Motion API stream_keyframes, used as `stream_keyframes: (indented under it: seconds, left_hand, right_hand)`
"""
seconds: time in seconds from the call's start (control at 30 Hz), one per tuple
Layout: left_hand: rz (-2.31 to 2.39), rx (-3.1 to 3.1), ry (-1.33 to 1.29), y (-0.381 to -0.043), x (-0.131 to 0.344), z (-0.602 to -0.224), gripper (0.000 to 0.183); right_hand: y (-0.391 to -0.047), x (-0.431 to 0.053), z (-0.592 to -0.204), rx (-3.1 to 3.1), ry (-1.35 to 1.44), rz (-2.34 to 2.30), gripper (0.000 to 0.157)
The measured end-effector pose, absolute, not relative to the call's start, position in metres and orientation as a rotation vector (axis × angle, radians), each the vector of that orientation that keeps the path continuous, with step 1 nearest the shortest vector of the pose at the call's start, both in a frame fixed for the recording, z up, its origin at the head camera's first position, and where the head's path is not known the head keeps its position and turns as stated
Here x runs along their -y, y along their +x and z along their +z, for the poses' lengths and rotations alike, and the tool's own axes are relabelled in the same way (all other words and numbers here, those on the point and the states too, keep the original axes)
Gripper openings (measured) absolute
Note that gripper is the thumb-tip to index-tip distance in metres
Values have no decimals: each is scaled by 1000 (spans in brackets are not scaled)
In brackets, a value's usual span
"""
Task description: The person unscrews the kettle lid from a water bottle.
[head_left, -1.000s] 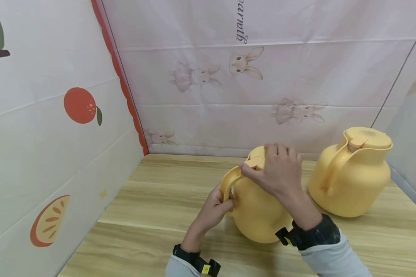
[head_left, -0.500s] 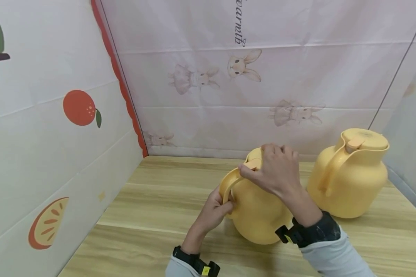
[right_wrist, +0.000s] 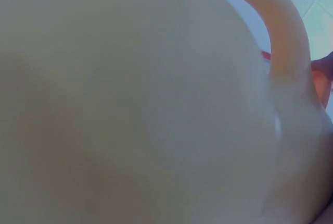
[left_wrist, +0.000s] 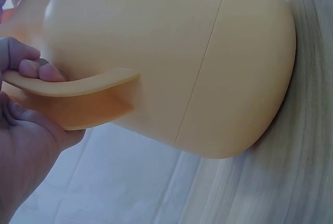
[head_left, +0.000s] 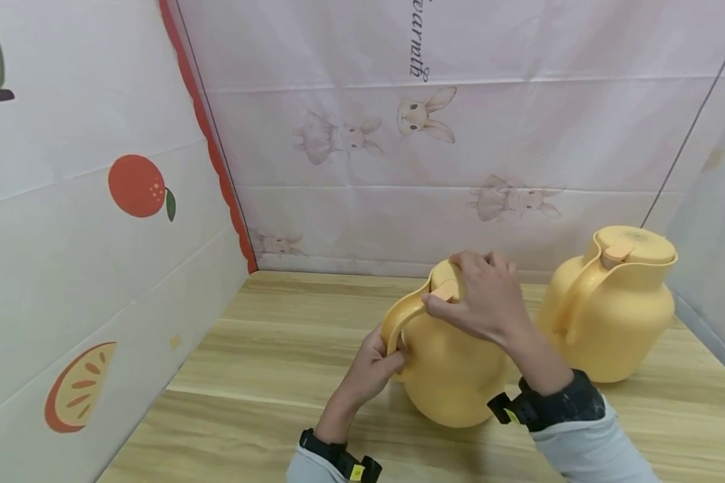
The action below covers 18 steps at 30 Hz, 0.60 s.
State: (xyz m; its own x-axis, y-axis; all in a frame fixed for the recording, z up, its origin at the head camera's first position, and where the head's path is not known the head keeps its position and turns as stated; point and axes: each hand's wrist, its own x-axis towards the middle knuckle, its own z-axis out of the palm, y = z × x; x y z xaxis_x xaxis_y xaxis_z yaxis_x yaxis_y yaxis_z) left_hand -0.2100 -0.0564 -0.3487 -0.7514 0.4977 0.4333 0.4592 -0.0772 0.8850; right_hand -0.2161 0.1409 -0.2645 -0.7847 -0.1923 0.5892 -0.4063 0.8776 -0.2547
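Head view, left hand (head_left: 371, 365): fingers curled round the handle (head_left: 403, 311) of the near yellow jug (head_left: 459, 376).
Head view, right hand (head_left: 488, 295): grips the lid (head_left: 445, 271) from above, thumb beside the lever (head_left: 445, 290).
Jug position: between the hands, long axis apparently upright, handle toward the left hand; both hands in contact, neither nearer.
Second jug (head_left: 613, 308): right of the right hand.
Left wrist view: base meets the tabletop (left_wrist: 312, 114).
Right wrist view: jug wall dominates; right-hand finger placement cannot be confirmed.

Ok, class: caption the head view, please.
Left grip holds yellow jug by handle, right grip on lid; second jug alongside.
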Motion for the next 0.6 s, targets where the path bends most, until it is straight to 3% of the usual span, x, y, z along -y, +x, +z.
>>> stream_keyframes:
  seconds: [0.3, 0.6]
  left_hand:
    - [2022, -2145, 1059, -212, 58, -350, 11]
    - [2042, -2085, 1072, -213, 55, -351, 9]
  right_hand:
    - [-220, -151, -268, 2412, 619, 536, 54]
    - [-221, -161, -268, 2403, 740, 544, 58]
